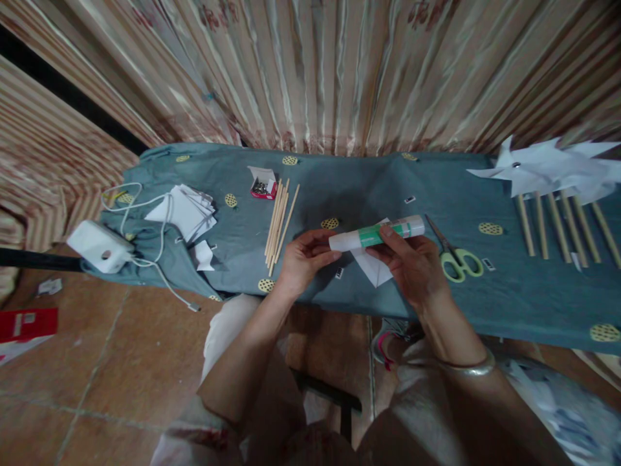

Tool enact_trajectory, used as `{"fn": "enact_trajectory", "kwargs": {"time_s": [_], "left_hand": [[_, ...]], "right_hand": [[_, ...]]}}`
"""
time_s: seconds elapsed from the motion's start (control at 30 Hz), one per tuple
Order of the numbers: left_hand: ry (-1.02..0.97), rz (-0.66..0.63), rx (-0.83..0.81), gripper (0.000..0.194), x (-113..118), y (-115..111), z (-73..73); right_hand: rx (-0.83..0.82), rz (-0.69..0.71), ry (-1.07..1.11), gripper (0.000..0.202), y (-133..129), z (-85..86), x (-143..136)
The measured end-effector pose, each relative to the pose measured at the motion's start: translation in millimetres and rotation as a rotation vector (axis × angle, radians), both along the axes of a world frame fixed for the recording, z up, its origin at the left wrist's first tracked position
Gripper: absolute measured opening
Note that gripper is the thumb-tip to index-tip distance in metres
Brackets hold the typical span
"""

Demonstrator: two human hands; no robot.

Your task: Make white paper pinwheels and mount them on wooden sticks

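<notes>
A glue stick (371, 235), white with a green label, lies level between my hands over the near edge of the cloth. My right hand (412, 265) is closed round its labelled body. At its white left end, the thumb and fingers of my left hand (310, 259) pinch the tip. Beneath the glue stick is a folded white paper piece (376, 268), partly hidden by my right hand. Scissors with pale green handles (460, 264) rest just right of that hand. Several thin wooden sticks (279, 223) lie left of my left hand.
Paper pinwheels (543, 168) on sticks lie at the right. An open red box of metal pins (263, 186) stands behind the sticks. White paper sheets (187, 213) and a white power block (99, 247) with cables are at the left. A striped curtain (310, 77) hangs behind.
</notes>
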State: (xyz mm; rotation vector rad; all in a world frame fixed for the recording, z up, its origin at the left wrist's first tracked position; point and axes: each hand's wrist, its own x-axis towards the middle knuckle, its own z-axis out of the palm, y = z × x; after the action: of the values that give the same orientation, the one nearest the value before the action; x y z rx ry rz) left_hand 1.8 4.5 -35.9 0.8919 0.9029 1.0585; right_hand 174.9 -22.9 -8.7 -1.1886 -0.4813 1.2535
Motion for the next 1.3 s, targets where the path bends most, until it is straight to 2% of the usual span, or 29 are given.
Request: {"fn": "enact_trajectory", "kwargs": {"time_s": [0.2, 0.43, 0.63, 0.83, 0.93, 1.07, 1.13, 1.23, 1.3], "left_hand": [[0.028, 0.003, 0.055, 0.039, -1, -2, 5.7], [0.087, 0.023, 0.065, 0.039, -7, -6, 0.9], [0.276, 0.018, 0.179, 0.038, -7, -7, 1.0], [0.377, 0.045, 0.260, 0.039, -6, -3, -7.8], [0.520, 0.097, 0.285, 0.037, -11, 3, -9.3], [0.941, 0.161, 0.394, 0.029, -19, 10, -7.1], [1.080, 0.164, 0.468, 0.027, -21, 12, -8.2], [1.195, 0.178, 0.589, 0.026, -20, 13, -13.1], [1.222, 0.208, 0.710, 0.033, -17, 11, -15.4]], "right_hand": [[-0.025, 0.022, -0.012, 0.034, 0, 1.0, -9], [-0.031, 0.057, 0.047, 0.033, -1, -6.6, -19], [-0.023, 0.093, 0.021, 0.030, 1, -8.8, -28], [-0.040, 0.156, -0.085, 0.039, 4, -7.1, -31], [-0.036, 0.158, -0.251, 0.041, 4, -5.5, -17], [0.050, 0.028, -0.538, 0.036, 1, -8.4, 16], [0.051, 0.014, -0.730, 0.031, -4, -10.6, 34], [0.023, 0.052, -1.106, 0.023, -15, -12.0, 52], [0.076, 0.095, -1.313, 0.020, -22, -13.1, 59]]}}
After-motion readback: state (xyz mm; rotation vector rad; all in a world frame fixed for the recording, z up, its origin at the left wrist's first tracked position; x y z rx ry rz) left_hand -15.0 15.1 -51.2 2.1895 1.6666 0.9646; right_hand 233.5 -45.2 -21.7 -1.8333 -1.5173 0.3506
